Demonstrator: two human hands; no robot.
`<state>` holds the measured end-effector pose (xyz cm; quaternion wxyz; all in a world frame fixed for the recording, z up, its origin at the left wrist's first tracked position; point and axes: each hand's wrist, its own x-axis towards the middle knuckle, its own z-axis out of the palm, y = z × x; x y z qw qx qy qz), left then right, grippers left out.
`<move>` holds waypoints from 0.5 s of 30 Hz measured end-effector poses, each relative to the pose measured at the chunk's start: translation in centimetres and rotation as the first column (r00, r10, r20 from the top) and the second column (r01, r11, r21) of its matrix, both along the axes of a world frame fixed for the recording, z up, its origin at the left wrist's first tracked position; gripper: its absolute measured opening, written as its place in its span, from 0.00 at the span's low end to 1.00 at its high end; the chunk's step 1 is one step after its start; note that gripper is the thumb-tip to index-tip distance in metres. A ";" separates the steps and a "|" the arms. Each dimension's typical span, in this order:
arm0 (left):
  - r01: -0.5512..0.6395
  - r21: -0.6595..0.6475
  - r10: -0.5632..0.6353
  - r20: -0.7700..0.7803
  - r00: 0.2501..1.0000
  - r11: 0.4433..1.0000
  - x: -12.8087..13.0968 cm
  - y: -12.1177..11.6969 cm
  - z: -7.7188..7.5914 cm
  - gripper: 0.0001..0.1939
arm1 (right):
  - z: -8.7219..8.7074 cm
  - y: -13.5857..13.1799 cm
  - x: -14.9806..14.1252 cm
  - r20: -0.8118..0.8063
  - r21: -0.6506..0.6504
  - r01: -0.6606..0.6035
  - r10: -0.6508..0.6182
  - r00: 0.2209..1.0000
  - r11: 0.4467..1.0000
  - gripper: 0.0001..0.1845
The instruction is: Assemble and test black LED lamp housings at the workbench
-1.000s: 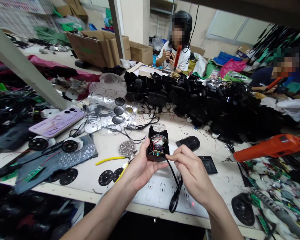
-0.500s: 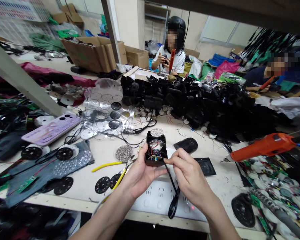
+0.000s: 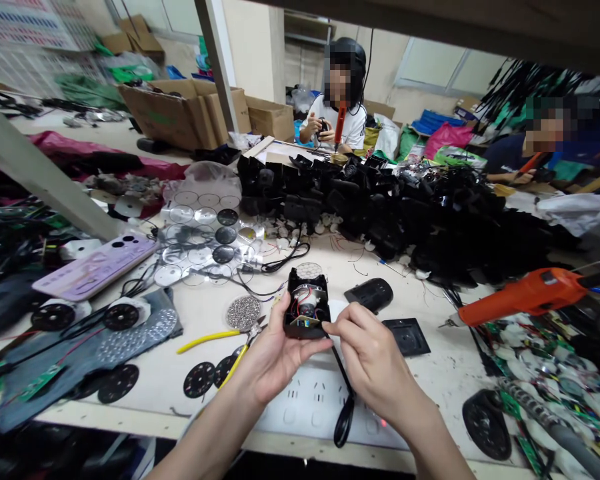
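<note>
My left hand (image 3: 275,357) is closed around an open black plastic housing (image 3: 305,332), tilted so that its inside faces me. Within it sit a round motor (image 3: 307,297), thin red and blue wires and a small circuit board (image 3: 305,322) along the near edge. The fingers of my right hand (image 3: 373,353) pinch at the housing's near right corner, where a black cord (image 3: 341,363) comes out. That cord hangs down to a tied loop. The exact grip of the fingertips is partly hidden. Just beyond the right hand lie a black oval cover (image 3: 370,293) and a black rectangular frame (image 3: 407,336).
Yellow-handled cutters (image 3: 210,340) and a dish of screws (image 3: 243,312) lie left of the hands. Below is a white power strip (image 3: 305,407). An orange electric screwdriver (image 3: 523,297) stands out at right. Black housings (image 3: 340,193) are heaped behind; two people work across the table.
The housing now sits slightly lower and further left in view, as does most of the scene. Both hands keep their places on the housing and cord.
</note>
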<state>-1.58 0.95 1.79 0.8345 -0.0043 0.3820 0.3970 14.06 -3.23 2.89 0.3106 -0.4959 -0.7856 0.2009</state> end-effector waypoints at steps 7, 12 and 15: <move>-0.040 -0.035 0.037 -0.071 0.997 0.999 -0.4 0.4 0.0 0.25 | -1.0 2.2 3.4 -0.026 -0.002 0.356 -0.356 0.934 0.935 0.16; -0.044 -0.045 0.042 -0.035 0.998 0.998 -0.6 0.6 0.5 0.25 | -4.2 5.3 7.4 0.309 -0.228 0.651 -0.581 0.753 0.724 0.51; -0.038 -0.047 0.038 -0.004 0.999 0.998 -0.7 0.6 0.7 0.25 | -5.5 6.3 8.0 0.355 -0.310 0.608 -0.504 0.787 0.731 0.49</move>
